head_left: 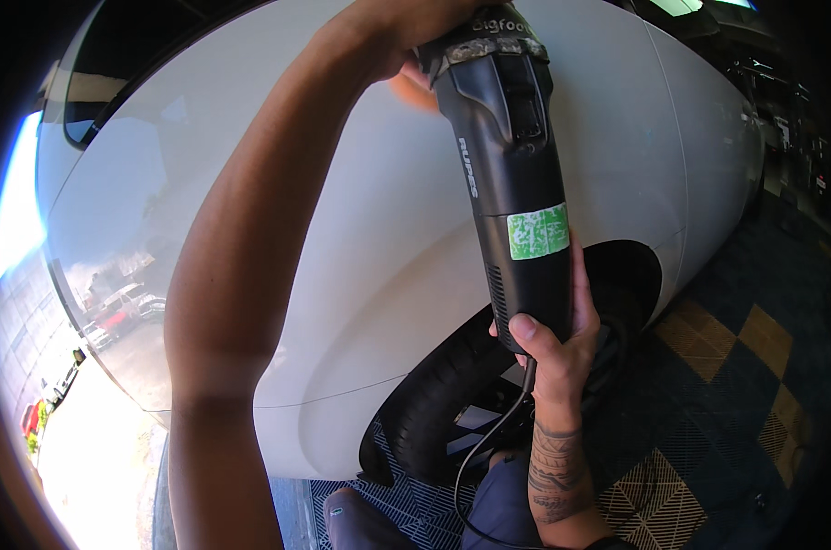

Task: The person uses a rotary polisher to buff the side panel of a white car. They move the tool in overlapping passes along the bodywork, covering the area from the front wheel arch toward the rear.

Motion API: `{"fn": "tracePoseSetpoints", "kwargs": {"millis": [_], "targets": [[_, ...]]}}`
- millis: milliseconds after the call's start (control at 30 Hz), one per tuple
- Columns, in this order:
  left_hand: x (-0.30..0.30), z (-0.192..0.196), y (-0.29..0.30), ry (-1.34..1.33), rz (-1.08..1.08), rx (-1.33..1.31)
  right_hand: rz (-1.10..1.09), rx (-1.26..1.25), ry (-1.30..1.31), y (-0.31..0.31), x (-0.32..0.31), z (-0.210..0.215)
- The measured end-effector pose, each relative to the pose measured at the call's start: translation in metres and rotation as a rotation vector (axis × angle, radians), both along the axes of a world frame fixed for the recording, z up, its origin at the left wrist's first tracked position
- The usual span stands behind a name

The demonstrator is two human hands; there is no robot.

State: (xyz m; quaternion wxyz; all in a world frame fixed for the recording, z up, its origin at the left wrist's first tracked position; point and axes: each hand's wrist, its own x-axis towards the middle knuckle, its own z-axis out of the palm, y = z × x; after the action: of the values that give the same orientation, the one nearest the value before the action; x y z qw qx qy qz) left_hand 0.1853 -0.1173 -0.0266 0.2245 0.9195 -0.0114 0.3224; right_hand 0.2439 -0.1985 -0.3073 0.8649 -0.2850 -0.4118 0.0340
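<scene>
A black car polisher (511, 174) with a worn green-and-white sticker (538, 231) is held lengthwise against a white car's side panel (379, 211). My left hand (404, 29) closes round its head at the top edge of the picture; most of those fingers are hidden. Part of an orange pad (413, 92) shows beneath that hand, by the paintwork. Lower down, my right hand (562, 344) grips the rear end of the body, thumb across the near side. From that end a black power cord (478, 447) curves down past my leg.
Below the panel is the wheel arch with a black tire (443, 403). Patterned floor tiles (654, 495) in dark blue and tan lie to the right. My knees (365, 521) are close to the wheel. Bright ground (94, 440) with parked vehicles appears at far left.
</scene>
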Motion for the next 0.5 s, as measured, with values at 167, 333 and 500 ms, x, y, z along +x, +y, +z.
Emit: {"fn": "tracePoseSetpoints", "kwargs": {"millis": [167, 333, 500], "targets": [[0.006, -0.018, -0.002, -0.014, -0.133, 0.129, -0.06, -0.003, 0.068, -0.017, -0.003, -0.012], [0.012, -0.041, -0.004, -0.183, -0.045, 0.109, -0.133, -0.076, 0.077, -0.024, -0.003, -0.021], [0.023, -0.055, 0.014, -0.396, 0.03, 0.304, -0.164, -0.046, 0.077, -0.019, -0.006, -0.023]]}}
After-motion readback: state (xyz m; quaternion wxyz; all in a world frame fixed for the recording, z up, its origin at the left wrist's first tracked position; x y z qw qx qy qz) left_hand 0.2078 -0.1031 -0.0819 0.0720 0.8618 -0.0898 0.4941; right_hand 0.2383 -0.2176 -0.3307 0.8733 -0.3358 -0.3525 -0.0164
